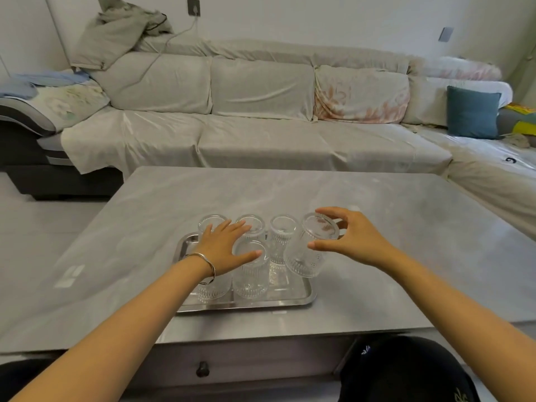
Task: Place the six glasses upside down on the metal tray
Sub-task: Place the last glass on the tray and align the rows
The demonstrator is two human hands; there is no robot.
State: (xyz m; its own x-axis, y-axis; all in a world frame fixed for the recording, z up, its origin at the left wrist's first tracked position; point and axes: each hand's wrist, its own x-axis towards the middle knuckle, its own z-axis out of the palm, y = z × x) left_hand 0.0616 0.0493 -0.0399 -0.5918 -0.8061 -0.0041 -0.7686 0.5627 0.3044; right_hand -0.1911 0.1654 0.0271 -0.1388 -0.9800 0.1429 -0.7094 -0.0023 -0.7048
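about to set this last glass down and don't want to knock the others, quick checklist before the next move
1. Grip: right hand holds the sixth glass near its base: ok.
2. Orientation: mouth faces down but the glass is tilted, not yet vertical: not ok.
3. Landing spot: front right corner of the metal tray looks free: ok.
4. Neighbours: five glasses stand inverted on the tray; the nearest one is close to the held glass: cannot tell clearance.
5. Left hand rests over the front glasses, apparently steadying them: ok.
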